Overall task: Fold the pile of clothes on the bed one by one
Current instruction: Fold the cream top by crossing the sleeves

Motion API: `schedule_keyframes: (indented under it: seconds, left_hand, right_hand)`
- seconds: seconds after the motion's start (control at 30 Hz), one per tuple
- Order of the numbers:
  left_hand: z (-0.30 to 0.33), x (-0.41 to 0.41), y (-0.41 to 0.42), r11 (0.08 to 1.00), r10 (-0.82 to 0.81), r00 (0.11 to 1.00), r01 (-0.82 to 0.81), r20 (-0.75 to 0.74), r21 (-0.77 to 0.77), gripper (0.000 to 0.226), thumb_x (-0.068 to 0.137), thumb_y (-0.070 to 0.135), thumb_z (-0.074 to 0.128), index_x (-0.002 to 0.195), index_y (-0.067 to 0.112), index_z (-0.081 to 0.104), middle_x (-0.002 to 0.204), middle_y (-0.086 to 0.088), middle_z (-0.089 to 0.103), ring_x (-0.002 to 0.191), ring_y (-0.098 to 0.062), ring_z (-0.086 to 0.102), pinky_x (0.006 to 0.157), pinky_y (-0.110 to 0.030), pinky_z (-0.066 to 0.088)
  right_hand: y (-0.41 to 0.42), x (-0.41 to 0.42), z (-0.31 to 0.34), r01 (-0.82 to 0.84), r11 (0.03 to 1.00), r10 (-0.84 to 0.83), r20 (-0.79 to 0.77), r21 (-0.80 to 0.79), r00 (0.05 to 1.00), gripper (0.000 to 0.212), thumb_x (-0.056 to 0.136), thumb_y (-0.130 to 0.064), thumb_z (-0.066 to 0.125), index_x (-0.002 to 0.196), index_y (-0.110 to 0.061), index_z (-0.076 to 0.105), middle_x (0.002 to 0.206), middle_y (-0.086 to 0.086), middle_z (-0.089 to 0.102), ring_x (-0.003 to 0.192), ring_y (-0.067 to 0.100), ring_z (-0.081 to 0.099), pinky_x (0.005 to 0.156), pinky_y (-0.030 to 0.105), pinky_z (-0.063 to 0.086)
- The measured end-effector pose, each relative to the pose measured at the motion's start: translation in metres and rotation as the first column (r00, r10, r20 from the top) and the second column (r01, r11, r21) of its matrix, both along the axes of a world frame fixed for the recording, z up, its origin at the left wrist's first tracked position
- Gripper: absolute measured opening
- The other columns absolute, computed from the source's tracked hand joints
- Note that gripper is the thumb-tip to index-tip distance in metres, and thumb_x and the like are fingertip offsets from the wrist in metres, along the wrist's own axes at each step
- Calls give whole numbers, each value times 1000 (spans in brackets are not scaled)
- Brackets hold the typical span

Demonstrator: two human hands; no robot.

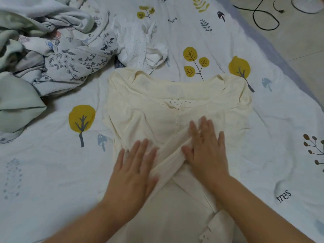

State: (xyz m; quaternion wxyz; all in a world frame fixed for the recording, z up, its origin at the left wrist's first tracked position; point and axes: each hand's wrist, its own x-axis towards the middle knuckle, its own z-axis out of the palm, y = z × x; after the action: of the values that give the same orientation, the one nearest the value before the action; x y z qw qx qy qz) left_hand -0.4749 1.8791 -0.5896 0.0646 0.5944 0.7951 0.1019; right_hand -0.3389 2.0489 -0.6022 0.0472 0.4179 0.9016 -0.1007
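A cream long-sleeved top [177, 102] with a small button placket lies flat on the bed in front of me, neckline away from me. Both sleeves are folded across its front and cross in an X near the middle. My left hand [135, 165] lies flat, fingers spread, on the left part of the crossed sleeves. My right hand [206, 148] presses flat on the right part, fingers apart. Neither hand grips the cloth. A heap of unfolded clothes [57, 55] in pale green and floral print sits at the upper left, with a white dotted garment [142, 44] beside it.
The bedsheet [228, 41] is white with yellow tree and mushroom prints. Its right edge runs diagonally at the upper right, with tiled floor, a black cable [263, 18] and a white fan base [306, 4] beyond. A pale green cloth [15, 102] lies at the left.
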Motion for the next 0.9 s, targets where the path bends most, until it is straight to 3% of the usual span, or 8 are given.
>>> schedule_keyframes:
  seconds: [0.07,0.17,0.23,0.4,0.57,0.77,0.83,0.9]
  left_hand:
    - [-21,0,1,982,-156,987,152,-27,-116,59,98,48,13,146,17,26,150,-9,31,137,-25,26,109,-47,16]
    - [-47,-7,-7,942,-265,963,250,-43,-223,61,98,53,10,149,20,17,151,-9,30,138,-23,25,110,-44,14]
    - [-47,-6,-7,953,-236,970,221,-49,-209,62,98,53,11,149,19,18,151,-10,31,139,-24,23,109,-46,15]
    - [-31,11,-18,985,-150,988,146,-42,-92,60,97,53,16,146,18,24,154,-7,21,142,-27,15,112,-49,11]
    - [-39,17,-46,958,-240,969,227,-56,-177,62,97,54,15,146,18,29,153,-6,27,142,-22,14,109,-48,15]
    - [-32,16,-61,947,-258,964,237,-72,-216,61,98,51,12,143,16,31,150,-6,32,141,-24,17,110,-42,8]
    - [-30,12,-68,941,-278,957,254,-80,-224,60,98,50,11,143,16,32,148,-6,34,142,-23,13,110,-40,6]
    - [-27,6,-76,932,-298,950,269,-89,-243,60,98,49,11,142,15,32,147,-6,36,142,-22,14,110,-39,5]
  right_hand:
    - [1,13,-17,-68,993,75,75,-93,994,78,80,-70,-11,145,-27,-6,155,0,-8,146,18,-1,113,39,-10]
    - [10,21,-21,-91,985,110,125,-146,986,90,60,-74,-34,139,-32,-23,150,-8,-25,137,6,-25,112,36,-16]
    - [6,13,-9,-56,986,78,138,-155,987,93,63,-73,-23,145,-29,-17,156,-2,-19,142,12,-20,114,40,-10]
    - [-49,14,10,39,996,-31,-103,85,994,70,82,-48,38,142,-12,32,145,20,38,135,36,35,103,52,32]
    - [-120,45,1,78,996,-78,-11,53,997,114,31,-25,83,134,-7,37,137,27,44,126,39,35,98,57,25]
    - [-129,84,26,343,939,-341,-76,10,937,75,45,3,68,120,-5,58,105,22,58,91,34,49,63,43,52]
    - [-124,105,42,477,872,-486,-75,-111,871,38,79,-17,63,116,-11,55,97,9,53,83,27,52,67,41,52]
    - [-120,129,46,513,848,-517,9,-131,856,29,93,-23,46,122,-18,42,101,4,41,91,24,46,77,36,46]
